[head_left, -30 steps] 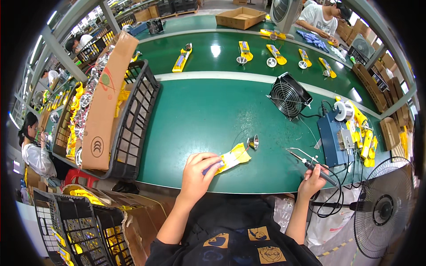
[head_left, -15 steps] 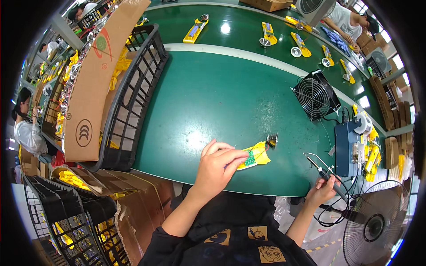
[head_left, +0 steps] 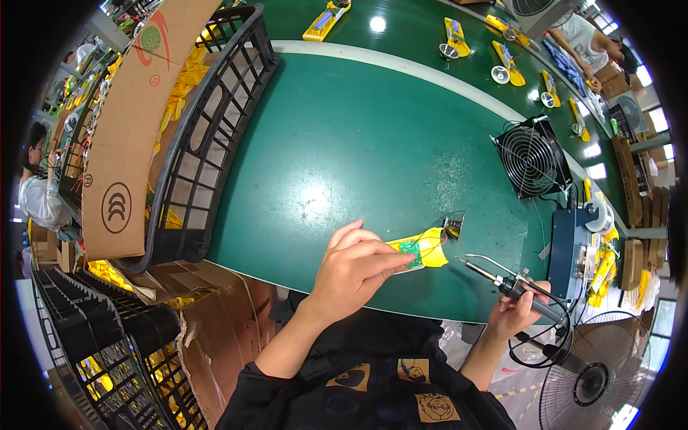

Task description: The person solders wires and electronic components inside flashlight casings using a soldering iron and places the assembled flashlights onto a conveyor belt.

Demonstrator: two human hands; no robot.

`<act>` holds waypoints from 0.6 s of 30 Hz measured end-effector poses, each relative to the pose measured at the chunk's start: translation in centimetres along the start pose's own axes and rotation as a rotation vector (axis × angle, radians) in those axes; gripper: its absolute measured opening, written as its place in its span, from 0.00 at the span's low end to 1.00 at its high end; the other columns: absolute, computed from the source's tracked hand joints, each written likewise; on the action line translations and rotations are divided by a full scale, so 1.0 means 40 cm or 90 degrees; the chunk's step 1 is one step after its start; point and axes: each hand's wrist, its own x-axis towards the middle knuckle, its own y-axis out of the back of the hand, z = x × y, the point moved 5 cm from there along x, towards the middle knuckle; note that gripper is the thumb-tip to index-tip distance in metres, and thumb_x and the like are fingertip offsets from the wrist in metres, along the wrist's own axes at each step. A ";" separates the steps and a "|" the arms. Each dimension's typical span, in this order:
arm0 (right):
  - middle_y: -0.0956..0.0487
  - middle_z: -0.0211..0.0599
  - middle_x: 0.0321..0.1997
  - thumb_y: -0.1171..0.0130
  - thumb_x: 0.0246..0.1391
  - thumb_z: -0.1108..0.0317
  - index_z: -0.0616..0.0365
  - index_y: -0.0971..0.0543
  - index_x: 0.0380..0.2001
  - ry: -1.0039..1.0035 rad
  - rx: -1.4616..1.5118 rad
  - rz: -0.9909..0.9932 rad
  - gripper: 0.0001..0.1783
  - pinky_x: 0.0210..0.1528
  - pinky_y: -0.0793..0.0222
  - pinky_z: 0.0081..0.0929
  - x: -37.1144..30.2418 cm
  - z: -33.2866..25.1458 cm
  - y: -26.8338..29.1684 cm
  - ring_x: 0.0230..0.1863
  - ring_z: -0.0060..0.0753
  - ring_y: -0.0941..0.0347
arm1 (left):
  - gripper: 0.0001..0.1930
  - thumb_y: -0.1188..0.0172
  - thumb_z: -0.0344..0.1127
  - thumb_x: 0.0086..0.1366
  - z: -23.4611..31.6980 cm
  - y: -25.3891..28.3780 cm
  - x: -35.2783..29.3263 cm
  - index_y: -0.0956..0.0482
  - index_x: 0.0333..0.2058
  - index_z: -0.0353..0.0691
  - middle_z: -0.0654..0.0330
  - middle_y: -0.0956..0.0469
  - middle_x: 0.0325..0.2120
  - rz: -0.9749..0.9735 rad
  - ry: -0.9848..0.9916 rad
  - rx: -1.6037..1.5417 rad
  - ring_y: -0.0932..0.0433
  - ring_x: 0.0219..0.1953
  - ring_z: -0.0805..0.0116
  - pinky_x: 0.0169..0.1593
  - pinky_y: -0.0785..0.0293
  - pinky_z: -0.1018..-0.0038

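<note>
On the green bench lies a yellow plastic housing [head_left: 434, 252], open side up, with a small green circuit board [head_left: 411, 249] in it. Thin wires run from the board to a shiny round lamp reflector [head_left: 453, 226] at its far right end. My left hand [head_left: 356, 269] is closed in a pinch at the board's left end; its fingers hide what is between them. In my right hand [head_left: 517, 309] is a soldering iron [head_left: 507, 285] with a thin curved metal tube alongside. Its tip points left, a short way right of the housing and apart from it.
A black crate [head_left: 188, 161] with a cardboard sheet [head_left: 132, 143] stands left. At right are a small square fan [head_left: 532, 159], a blue box unit [head_left: 566, 247] with a wire spool, and a standing fan [head_left: 593, 383]. Beyond, similar yellow housings [head_left: 326, 21] lie on a green belt; a person works there.
My right hand has brought the soldering iron left, closer to the housing, its tip now more level. The left hand stays in its pinch at the board. The whole view has shifted slightly.
</note>
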 end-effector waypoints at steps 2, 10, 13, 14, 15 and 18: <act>0.38 0.33 0.14 0.46 0.42 0.65 0.62 0.38 0.23 -0.006 0.001 -0.049 0.14 0.11 0.46 0.11 0.008 0.003 -0.018 0.09 0.17 0.45 | 0.04 0.40 0.32 0.43 -0.010 -0.001 -0.004 0.23 0.22 0.47 0.71 0.27 0.24 0.003 0.054 -0.031 0.32 0.30 0.72 0.48 0.41 0.61; 0.38 0.33 0.16 0.45 0.40 0.63 0.62 0.37 0.23 0.048 -0.113 -0.250 0.15 0.10 0.51 0.12 0.100 -0.006 -0.106 0.12 0.17 0.45 | 0.05 0.37 0.30 0.38 0.019 0.000 -0.007 0.24 0.18 0.46 0.69 0.30 0.21 0.068 0.028 0.052 0.32 0.25 0.70 0.47 0.40 0.61; 0.38 0.33 0.16 0.45 0.39 0.65 0.63 0.36 0.23 -0.007 -0.069 -0.326 0.14 0.10 0.50 0.12 0.130 0.010 -0.142 0.11 0.18 0.44 | 0.06 0.37 0.30 0.37 0.013 -0.001 -0.015 0.24 0.17 0.45 0.68 0.31 0.22 0.069 0.049 0.063 0.32 0.25 0.70 0.46 0.40 0.61; 0.38 0.33 0.16 0.45 0.39 0.66 0.63 0.36 0.23 -0.015 -0.056 -0.346 0.14 0.10 0.50 0.12 0.135 0.017 -0.148 0.12 0.18 0.44 | 0.06 0.37 0.29 0.36 0.012 -0.002 -0.016 0.25 0.17 0.44 0.67 0.31 0.23 0.064 0.060 0.070 0.32 0.25 0.70 0.46 0.40 0.60; 0.38 0.33 0.16 0.45 0.39 0.66 0.63 0.36 0.23 -0.016 -0.052 -0.348 0.14 0.10 0.50 0.12 0.135 0.025 -0.152 0.12 0.18 0.44 | 0.06 0.37 0.29 0.36 0.014 -0.003 -0.014 0.25 0.17 0.44 0.67 0.31 0.23 0.066 0.061 0.073 0.32 0.25 0.70 0.46 0.40 0.60; 0.38 0.33 0.16 0.45 0.38 0.67 0.62 0.37 0.22 -0.010 -0.004 -0.316 0.13 0.10 0.49 0.13 0.120 0.048 -0.161 0.12 0.18 0.44 | 0.05 0.38 0.28 0.37 0.016 -0.010 -0.007 0.26 0.16 0.43 0.67 0.30 0.24 0.073 0.108 0.056 0.30 0.26 0.69 0.46 0.40 0.60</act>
